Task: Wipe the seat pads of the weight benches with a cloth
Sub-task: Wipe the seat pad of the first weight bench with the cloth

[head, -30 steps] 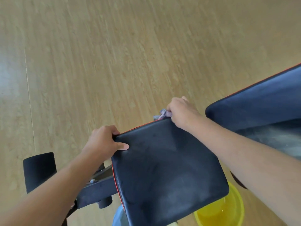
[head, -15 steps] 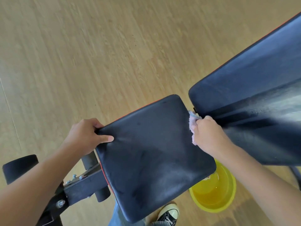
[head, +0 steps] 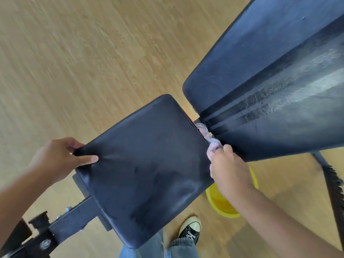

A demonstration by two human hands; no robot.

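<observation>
A black seat pad [head: 147,164] of a weight bench fills the middle of the view, tilted. The long black back pad [head: 270,81] rises to the upper right, with damp streaks on it. My left hand [head: 59,159] grips the seat pad's left corner, thumb lying on top. My right hand [head: 229,170] is closed on a pale patterned cloth [head: 204,132] and presses it into the gap between the seat pad's right edge and the back pad. Part of the cloth is hidden in my fist.
A yellow basin [head: 223,203] holding water stands on the wooden floor [head: 74,62] under my right forearm. The bench's black metal frame [head: 61,226] runs to the lower left. My sneaker [head: 191,229] and jeans show at the bottom. A dark brush-like item [head: 333,183] lies at the right edge.
My right hand carried the cloth from the seat pad's far edge round to its right edge, then down along the gap by the back pad. My left hand kept its grip.
</observation>
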